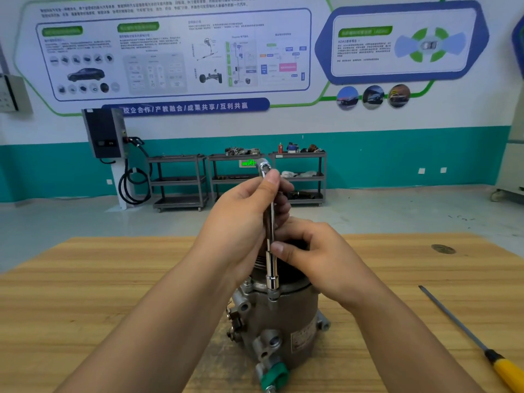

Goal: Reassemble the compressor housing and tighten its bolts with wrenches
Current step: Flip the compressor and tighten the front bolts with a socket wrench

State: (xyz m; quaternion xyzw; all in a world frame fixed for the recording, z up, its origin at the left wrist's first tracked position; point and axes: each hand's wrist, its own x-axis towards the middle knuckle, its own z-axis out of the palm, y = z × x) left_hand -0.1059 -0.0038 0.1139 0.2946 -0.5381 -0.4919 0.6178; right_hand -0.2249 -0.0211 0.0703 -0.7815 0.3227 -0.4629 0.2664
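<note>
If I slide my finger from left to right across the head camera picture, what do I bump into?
Black charging box → left hand → wrench → right hand → yellow-handled screwdriver. Left out: the compressor and shelf carts, which overlap the hands.

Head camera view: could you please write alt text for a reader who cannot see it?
Two hands hold a socket wrench upright on a bolt atop a compressor standing on a wooden table: the left hand grips its top, the right hand pinches its shaft. A yellow-handled screwdriver lies at right.
</note>
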